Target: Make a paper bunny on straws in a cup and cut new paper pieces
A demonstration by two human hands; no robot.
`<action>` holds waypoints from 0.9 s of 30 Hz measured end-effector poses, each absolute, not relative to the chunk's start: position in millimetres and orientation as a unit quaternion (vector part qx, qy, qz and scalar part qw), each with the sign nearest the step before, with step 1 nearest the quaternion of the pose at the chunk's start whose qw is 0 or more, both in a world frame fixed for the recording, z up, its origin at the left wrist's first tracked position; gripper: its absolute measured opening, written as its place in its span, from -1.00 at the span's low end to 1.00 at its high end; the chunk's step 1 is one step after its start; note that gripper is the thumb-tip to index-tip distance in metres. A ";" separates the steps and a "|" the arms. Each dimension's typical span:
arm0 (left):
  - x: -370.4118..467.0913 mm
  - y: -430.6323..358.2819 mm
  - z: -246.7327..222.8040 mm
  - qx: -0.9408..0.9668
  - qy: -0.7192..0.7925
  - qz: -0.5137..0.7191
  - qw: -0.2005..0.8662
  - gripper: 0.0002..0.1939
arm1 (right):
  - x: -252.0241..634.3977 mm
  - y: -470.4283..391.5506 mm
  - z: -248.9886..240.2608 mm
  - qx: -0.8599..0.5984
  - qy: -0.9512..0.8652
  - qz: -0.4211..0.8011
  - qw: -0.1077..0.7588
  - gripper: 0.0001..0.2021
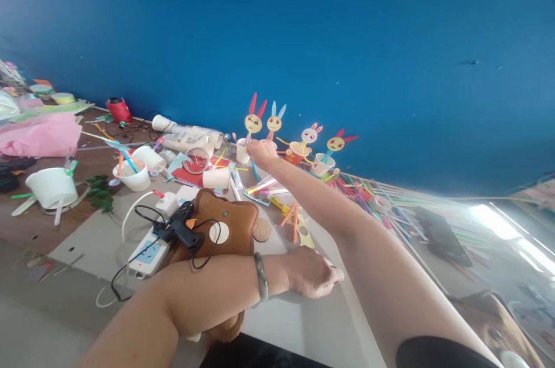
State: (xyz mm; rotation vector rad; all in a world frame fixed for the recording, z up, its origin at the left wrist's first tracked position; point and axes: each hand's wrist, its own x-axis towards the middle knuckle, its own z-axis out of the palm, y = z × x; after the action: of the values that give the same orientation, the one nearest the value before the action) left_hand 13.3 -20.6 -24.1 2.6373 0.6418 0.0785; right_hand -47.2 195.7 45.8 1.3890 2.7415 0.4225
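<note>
My left hand (pixel 313 273), with a bangle (pixel 261 276) on its wrist, is closed low over the grey board (pixel 281 322); what it holds, if anything, is hidden. My right hand (pixel 262 151) reaches far forward to the row of paper-cup figures by the wall. Its fingers are together at the leftmost white cup (pixel 242 151), whose figure has a round yellow face (pixel 253 123) and red ears. Just behind the hand stands a blue-eared figure (pixel 274 123). Farther right are a pink-eared figure (pixel 309 135) in an orange cup and a red-eared one (pixel 335 143) in a white cup.
A black glue gun (pixel 184 229) lies on a power strip (pixel 150 255) beside a brown cushion (pixel 229 217). White cups (pixel 51 187) with sticks stand at left. Colourful sticks (pixel 359 191) are strewn along the blue wall (pixel 277 26). A dark cable loops near my left forearm.
</note>
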 end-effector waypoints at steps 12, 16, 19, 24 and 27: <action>12.9 -22.0 -21.6 0.952 0.231 0.033 0.198 -0.77 | -43.7 209.3 91.3 0.362 0.911 0.197 -0.002 -0.63; 14.3 -22.3 -18.0 0.956 0.233 0.017 0.176 -0.80 | -49.4 225.5 101.4 0.359 0.902 0.237 0.027 -0.63; 15.8 -20.6 -17.5 0.961 0.221 0.020 0.165 -0.80 | -53.1 234.6 101.6 0.354 0.903 0.240 0.038 -0.61; 18.4 -16.0 -21.0 0.964 0.200 0.012 0.176 -0.84 | -56.8 247.9 94.0 0.362 0.904 0.227 0.009 -0.64; 19.8 -15.0 -24.0 0.961 0.204 0.017 0.188 -0.86 | -57.7 256.5 90.4 0.362 0.903 0.229 0.000 -0.66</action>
State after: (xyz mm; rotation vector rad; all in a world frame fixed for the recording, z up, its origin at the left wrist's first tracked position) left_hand 19.8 -15.0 -24.0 2.7020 0.5734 0.0467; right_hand -57.7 256.5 90.4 1.1383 2.8378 0.7202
